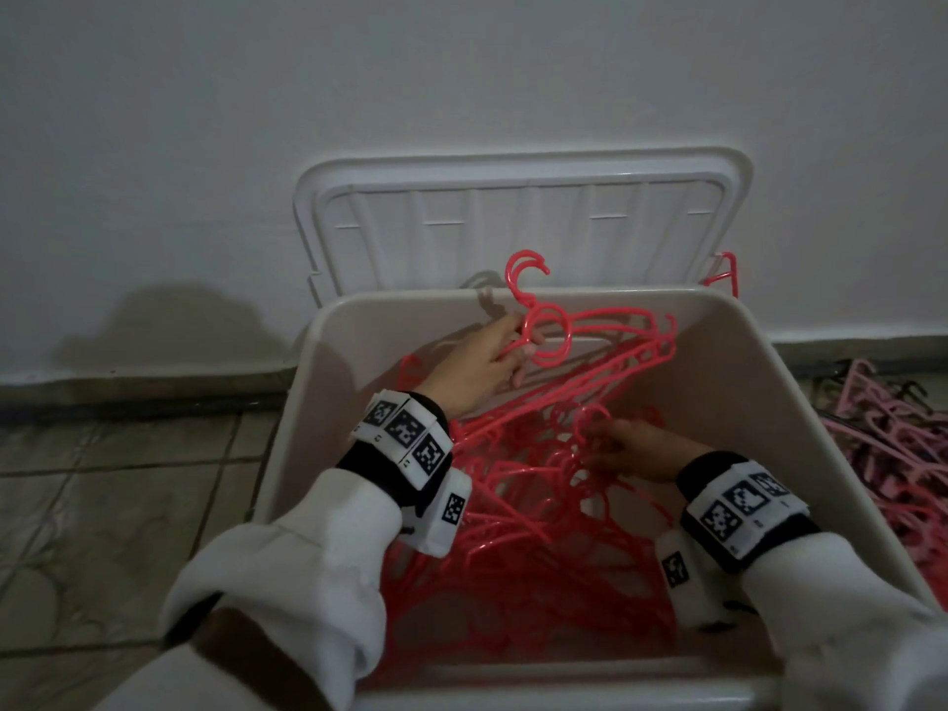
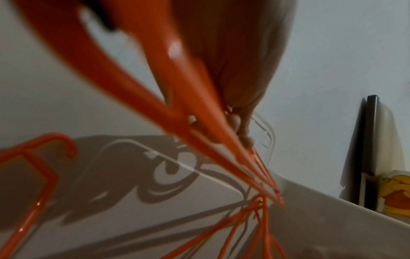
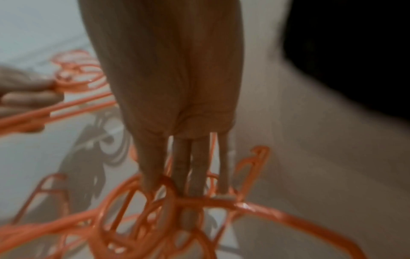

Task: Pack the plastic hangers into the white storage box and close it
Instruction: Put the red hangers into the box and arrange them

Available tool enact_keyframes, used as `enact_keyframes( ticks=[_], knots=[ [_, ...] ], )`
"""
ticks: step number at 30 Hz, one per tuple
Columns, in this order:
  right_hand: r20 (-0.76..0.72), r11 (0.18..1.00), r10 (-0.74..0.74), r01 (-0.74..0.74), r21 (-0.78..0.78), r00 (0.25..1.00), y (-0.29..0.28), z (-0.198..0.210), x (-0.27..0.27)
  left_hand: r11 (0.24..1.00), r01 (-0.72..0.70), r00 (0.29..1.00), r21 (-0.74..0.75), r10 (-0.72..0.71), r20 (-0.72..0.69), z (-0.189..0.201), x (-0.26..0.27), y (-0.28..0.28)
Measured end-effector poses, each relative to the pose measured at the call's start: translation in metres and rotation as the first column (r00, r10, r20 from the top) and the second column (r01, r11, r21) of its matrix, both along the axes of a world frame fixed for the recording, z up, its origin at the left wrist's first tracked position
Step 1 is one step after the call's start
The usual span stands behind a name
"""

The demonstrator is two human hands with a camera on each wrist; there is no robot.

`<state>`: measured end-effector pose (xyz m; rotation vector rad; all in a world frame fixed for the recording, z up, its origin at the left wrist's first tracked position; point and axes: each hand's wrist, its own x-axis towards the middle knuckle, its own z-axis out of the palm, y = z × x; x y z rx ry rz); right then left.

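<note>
1. A small bunch of thin red plastic hangers [image 1: 590,331] is gripped near its hooks by the left hand [image 1: 477,372], whose fingers curl round the necks just below the round rings; the hooks stick up past the fingertips and the arms trail away to the right of the grip.
2. That bunch sits over the far end of the white plastic storage box [image 1: 800,382], above the hangers lying inside.
3. Below and nearer than that grip, a tangled heap of red plastic hangers [image 1: 523,546] fills the bottom of the box.
4. The right hand [image 1: 636,451] is down in that heap; in the right wrist view its fingers [image 3: 182,168] reach through a hanger ring, but blur makes it impossible to tell whether they clasp anything.
5. Beyond both hands, the box's white ribbed lid [image 1: 523,218] stands open, leaning against the pale wall [image 1: 461,69].
6. Right of the right hand, outside the box, a pile of pink plastic hangers [image 1: 892,454] lies on the floor.
7. Left of the left wrist, grey floor tiles [image 1: 102,505] show.
</note>
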<state>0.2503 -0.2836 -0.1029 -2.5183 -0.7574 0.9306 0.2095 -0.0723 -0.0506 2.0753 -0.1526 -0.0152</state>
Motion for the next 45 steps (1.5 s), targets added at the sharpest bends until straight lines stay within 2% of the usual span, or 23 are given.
enact_keyframes(
  ticks=[2,4,7,9,16,18,21,23,25,27,32,35,38,41,43,45],
  knots=[
    [0.017,0.991,-0.046,0.043,0.127,0.999,0.002,0.009,0.001,0.999,-0.022,0.998,0.043,0.02,0.054,0.001,0.002,0.001],
    [0.063,0.977,-0.027,0.013,0.215,0.998,0.004,0.017,0.004,0.996,-0.056,0.997,0.065,0.052,0.058,0.002,0.003,0.001],
    [0.178,0.962,-0.021,-0.029,0.271,0.984,0.004,0.025,0.007,0.992,-0.083,0.996,0.098,0.079,0.04,0.004,0.003,0.002],
    [0.242,0.956,-0.023,-0.049,0.289,0.97,0.002,0.027,0.01,0.996,-0.07,0.998,0.051,0.069,0.013,0.005,0.001,0.002],
    [0.467,0.98,-0.012,-0.084,0.183,0.884,-0.001,0.038,0.014,0.997,-0.074,0.994,-0.026,0.076,0.079,0.018,-0.004,0.002],
    [0.537,0.977,-0.035,-0.084,0.194,0.843,0.0,0.04,0.013,0.995,-0.092,0.986,0.027,0.087,0.142,0.023,-0.007,0.002],
    [0.568,0.974,-0.09,-0.045,0.22,0.818,-0.003,0.041,0.014,0.988,-0.12,0.975,0.095,0.099,0.198,0.022,-0.007,0.007],
    [0.654,0.967,-0.093,-0.09,0.24,0.751,-0.005,0.042,0.013,0.988,-0.114,0.974,0.107,0.09,0.207,0.017,-0.004,0.01],
    [0.769,0.98,-0.038,-0.126,0.153,0.638,-0.008,0.039,0.015,0.985,-0.109,0.975,0.137,0.08,0.207,0.015,-0.003,0.012],
    [0.789,0.994,0.013,-0.092,0.055,0.614,-0.01,0.041,0.013,0.974,-0.122,0.979,0.193,0.085,0.186,0.015,-0.004,0.012],
    [0.748,0.996,-0.029,-0.049,0.081,0.663,-0.011,0.055,0.009,0.954,-0.168,0.984,0.249,0.145,0.107,0.015,-0.006,0.009],
    [0.679,0.999,-0.021,0.037,-0.009,0.734,-0.009,0.055,0.009,0.935,-0.265,0.962,0.234,0.238,0.136,0.016,-0.005,0.008],
    [0.628,0.998,-0.042,0.06,-0.008,0.777,-0.007,0.052,0.009,0.907,-0.373,0.924,0.197,0.342,0.173,0.018,-0.003,0.01],
    [0.65,0.995,-0.089,0.038,0.093,0.755,-0.006,0.048,0.009,0.892,-0.435,0.893,0.124,0.41,0.183,0.017,-0.001,0.016],
    [0.682,0.97,-0.177,0.006,0.245,0.71,-0.004,0.05,0.006,0.894,-0.445,0.888,0.054,0.432,0.159,0.015,0.001,0.017],
    [0.678,0.933,-0.224,-0.047,0.356,0.7,-0.003,0.052,0.004,0.905,-0.424,0.898,-0.04,0.425,0.11,0.01,0.004,0.016]
  ],
)
